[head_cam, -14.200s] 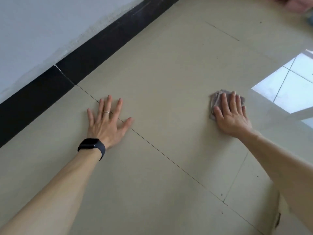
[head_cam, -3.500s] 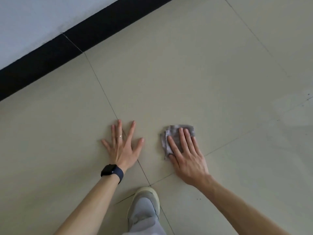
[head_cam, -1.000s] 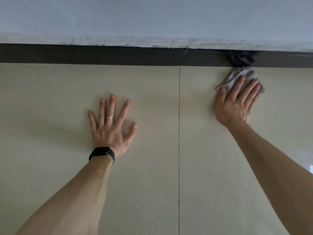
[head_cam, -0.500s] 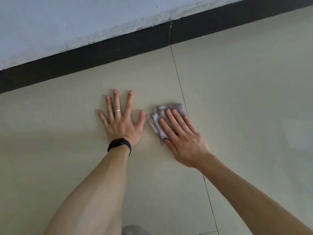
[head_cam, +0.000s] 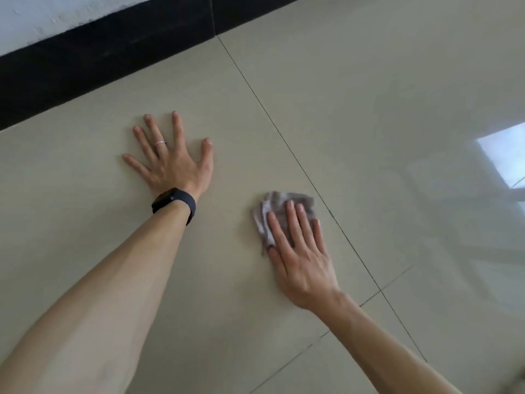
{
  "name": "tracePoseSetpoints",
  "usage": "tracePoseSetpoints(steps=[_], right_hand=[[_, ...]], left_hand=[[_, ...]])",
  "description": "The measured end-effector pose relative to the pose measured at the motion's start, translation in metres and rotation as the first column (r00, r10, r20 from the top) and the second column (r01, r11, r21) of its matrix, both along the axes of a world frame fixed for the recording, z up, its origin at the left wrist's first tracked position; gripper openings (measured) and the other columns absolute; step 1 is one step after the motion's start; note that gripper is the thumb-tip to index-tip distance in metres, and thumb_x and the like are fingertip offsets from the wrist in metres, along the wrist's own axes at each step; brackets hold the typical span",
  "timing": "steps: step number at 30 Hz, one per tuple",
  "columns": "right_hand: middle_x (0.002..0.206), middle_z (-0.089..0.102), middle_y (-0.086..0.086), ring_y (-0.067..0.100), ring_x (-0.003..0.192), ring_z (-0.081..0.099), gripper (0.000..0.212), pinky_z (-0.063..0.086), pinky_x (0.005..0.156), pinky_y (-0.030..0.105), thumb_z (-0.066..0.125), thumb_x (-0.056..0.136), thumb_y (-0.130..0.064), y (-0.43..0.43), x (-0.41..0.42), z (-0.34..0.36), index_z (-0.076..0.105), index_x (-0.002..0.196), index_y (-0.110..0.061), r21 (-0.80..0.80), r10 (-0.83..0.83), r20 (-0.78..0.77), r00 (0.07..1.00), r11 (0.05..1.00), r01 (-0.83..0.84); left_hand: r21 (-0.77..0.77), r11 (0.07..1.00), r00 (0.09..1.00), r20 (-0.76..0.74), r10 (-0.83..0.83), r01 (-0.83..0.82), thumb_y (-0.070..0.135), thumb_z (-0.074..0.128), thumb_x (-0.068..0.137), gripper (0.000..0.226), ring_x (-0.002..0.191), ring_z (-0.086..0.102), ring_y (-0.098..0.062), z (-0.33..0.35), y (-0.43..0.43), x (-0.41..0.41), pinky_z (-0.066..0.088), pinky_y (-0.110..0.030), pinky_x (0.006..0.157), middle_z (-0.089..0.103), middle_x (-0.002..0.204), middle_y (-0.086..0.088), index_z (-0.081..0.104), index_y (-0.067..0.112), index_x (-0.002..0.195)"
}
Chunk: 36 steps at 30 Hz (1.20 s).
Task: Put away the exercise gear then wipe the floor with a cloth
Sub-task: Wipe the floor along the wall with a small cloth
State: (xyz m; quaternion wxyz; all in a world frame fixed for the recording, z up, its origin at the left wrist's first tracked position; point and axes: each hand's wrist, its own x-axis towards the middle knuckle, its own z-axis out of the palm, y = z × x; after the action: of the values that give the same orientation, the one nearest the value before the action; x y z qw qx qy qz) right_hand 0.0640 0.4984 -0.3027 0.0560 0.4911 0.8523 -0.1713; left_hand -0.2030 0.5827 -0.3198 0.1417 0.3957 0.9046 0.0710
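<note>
Head view: a glossy beige tiled floor (head_cam: pixel 369 109) with thin dark grout lines. A black baseboard (head_cam: pixel 99 52) under a white wall (head_cam: pixel 42 15) crosses at 10 o'clock, and a window's reflection (head_cam: pixel 502 160) shines at 3 o'clock. The left hand (head_cam: pixel 173 163) lies flat on the tile, fingers spread. The right hand (head_cam: pixel 301 260), fingers straight and close together, presses a crumpled grey cloth (head_cam: pixel 272 206) at 5 o'clock. Half a second ago the cloth lay just beside the left thumb.

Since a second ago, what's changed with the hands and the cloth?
The right hand has slid the cloth back from against the black skirting board to a spot nearer the person than the left hand. Nothing was gripped or let go. The left hand stays flat on the floor, fingers spread; the right hand stays flat on the cloth.
</note>
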Motion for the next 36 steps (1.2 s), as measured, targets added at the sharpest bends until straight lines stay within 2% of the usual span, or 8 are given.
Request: tracePoseSetpoints(steps=[4, 12, 17, 21, 24, 29, 33, 36], right_hand=[[0.167, 0.008, 0.0, 0.017, 0.154, 0.001, 0.055, 0.008, 0.125, 0.042, 0.022, 0.106, -0.047, -0.008, 0.048, 0.003, 0.013, 0.159, -0.032, 0.041, 0.22, 0.019, 0.975, 0.974, -0.221], [0.165, -0.018, 0.01, 0.021, 0.151, -0.021, 0.064, -0.013, 0.122, 0.043, 0.019, 0.105, -0.045, 0.018, 0.088, 0.001, -0.01, 0.158, -0.023, 0.01, -0.745, 0.095, 0.66, 0.663, 0.748], [0.166, -0.01, 0.01, 0.024, 0.153, -0.014, 0.061, -0.008, 0.124, 0.041, 0.021, 0.104, -0.044, -0.087, 0.035, 0.008, -0.001, 0.16, -0.027, 0.018, -0.178, 0.069, 0.982, 0.984, 0.177], [0.167, 0.009, 0.004, 0.02, 0.154, 0.003, 0.056, 0.013, 0.124, 0.047, 0.021, 0.106, -0.046, -0.069, 0.064, 0.006, 0.015, 0.159, -0.028, 0.049, 0.294, 0.063, 0.954, 0.954, -0.297], [0.167, -0.009, -0.003, 0.012, 0.152, -0.014, 0.058, 0.004, 0.125, 0.047, 0.015, 0.105, -0.048, -0.013, 0.091, 0.003, 0.001, 0.159, -0.033, 0.064, -0.188, 0.102, 0.977, 0.981, 0.182], [0.166, -0.015, 0.011, 0.023, 0.152, -0.016, 0.064, -0.008, 0.123, 0.047, 0.022, 0.105, -0.043, 0.008, 0.071, 0.007, -0.006, 0.159, -0.022, -0.015, -0.738, 0.093, 0.668, 0.67, 0.742], [0.164, -0.011, 0.006, 0.022, 0.152, -0.016, 0.061, -0.006, 0.123, 0.042, 0.024, 0.104, -0.043, -0.071, 0.021, 0.003, 0.004, 0.16, -0.028, 0.025, -0.234, 0.012, 0.972, 0.972, 0.234], [0.167, 0.008, 0.004, 0.019, 0.154, 0.001, 0.056, 0.005, 0.124, 0.043, 0.024, 0.106, -0.046, -0.082, 0.037, 0.003, 0.014, 0.159, -0.031, 0.052, 0.269, 0.025, 0.963, 0.961, -0.27]], left_hand=[[-0.014, 0.976, 0.976, 0.008, -0.216, 0.216, 0.068, 0.029, 0.092, 0.079, 0.152, -0.012, -0.029, 0.003, -0.02, -0.007, -0.005, -0.066, 0.115, -0.01, 0.166, -0.01, 0.005, 0.033, 0.158], [0.077, 0.916, 0.919, -0.061, -0.391, 0.394, 0.06, 0.026, 0.094, 0.072, 0.153, 0.008, -0.025, -0.011, -0.129, 0.012, 0.009, -0.06, 0.119, 0.008, 0.167, -0.003, 0.016, 0.028, 0.158], [0.094, 0.912, 0.916, -0.079, -0.393, 0.399, 0.059, 0.026, 0.094, 0.071, 0.152, 0.013, -0.025, -0.01, -0.157, 0.019, 0.011, -0.058, 0.119, 0.014, 0.166, -0.004, 0.021, 0.026, 0.157], [0.098, 0.911, 0.915, -0.076, -0.395, 0.401, 0.058, 0.028, 0.095, 0.07, 0.152, 0.015, -0.025, -0.009, -0.158, 0.019, 0.011, -0.058, 0.119, 0.016, 0.165, -0.004, 0.023, 0.026, 0.157], [0.104, 0.91, 0.915, -0.087, -0.394, 0.402, 0.058, 0.028, 0.095, 0.069, 0.152, 0.014, -0.024, -0.01, -0.158, 0.019, 0.011, -0.058, 0.119, 0.015, 0.165, -0.004, 0.023, 0.026, 0.157], [0.122, 0.911, 0.918, -0.097, -0.384, 0.394, 0.057, 0.03, 0.095, 0.069, 0.152, 0.015, -0.025, -0.012, -0.158, 0.021, 0.01, -0.058, 0.12, 0.016, 0.165, -0.004, 0.025, 0.026, 0.157], [0.124, 0.915, 0.922, -0.095, -0.374, 0.384, 0.057, 0.029, 0.094, 0.07, 0.152, 0.016, -0.025, -0.011, -0.158, 0.02, 0.011, -0.057, 0.12, 0.017, 0.165, -0.004, 0.025, 0.027, 0.157], [0.117, 0.909, 0.916, -0.083, -0.393, 0.4, 0.058, 0.028, 0.094, 0.07, 0.152, 0.016, -0.025, -0.011, -0.159, 0.018, 0.011, -0.057, 0.12, 0.017, 0.165, -0.004, 0.025, 0.027, 0.157]])
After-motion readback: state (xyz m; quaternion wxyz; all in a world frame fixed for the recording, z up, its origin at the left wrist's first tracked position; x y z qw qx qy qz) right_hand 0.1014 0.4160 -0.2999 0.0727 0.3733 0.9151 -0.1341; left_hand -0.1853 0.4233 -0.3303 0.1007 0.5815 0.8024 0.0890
